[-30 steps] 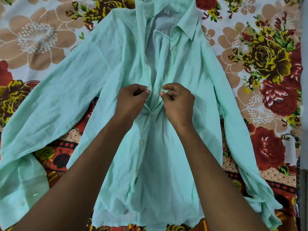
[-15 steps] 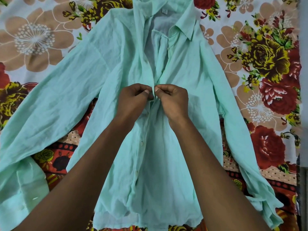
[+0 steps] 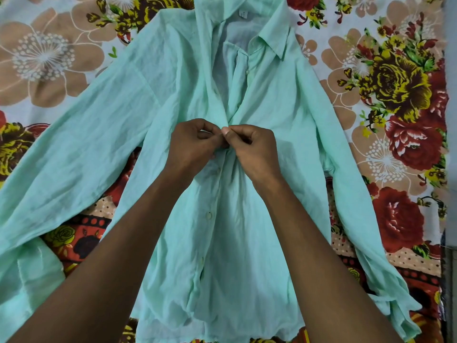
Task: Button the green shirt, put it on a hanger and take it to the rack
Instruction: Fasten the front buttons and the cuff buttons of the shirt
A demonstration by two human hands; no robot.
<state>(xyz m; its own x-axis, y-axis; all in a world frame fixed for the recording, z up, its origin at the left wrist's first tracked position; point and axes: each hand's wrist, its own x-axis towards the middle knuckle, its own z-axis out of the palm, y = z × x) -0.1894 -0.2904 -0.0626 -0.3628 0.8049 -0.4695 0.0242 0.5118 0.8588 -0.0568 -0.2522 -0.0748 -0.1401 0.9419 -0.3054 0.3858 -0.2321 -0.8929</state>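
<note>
The pale green shirt (image 3: 284, 107) lies face up on a floral bedsheet, collar away from me, both sleeves spread out to the sides. My left hand (image 3: 195, 144) and my right hand (image 3: 252, 149) meet at mid-chest on the front placket, each pinching one fabric edge between thumb and fingers. Their fingertips touch. Below the hands, three small buttons (image 3: 209, 215) run down the closed placket. Above the hands the front lies open up to the collar, with one button showing on the right edge. No hanger is in view.
The floral bedsheet (image 3: 395, 120) with red, yellow and tan flowers covers the whole surface around the shirt. A dark edge (image 3: 450, 268) runs along the far right of the view.
My two hands have come together until the fingertips touch, drawing the two placket edges closed at mid-chest. The shirt body has not shifted.
</note>
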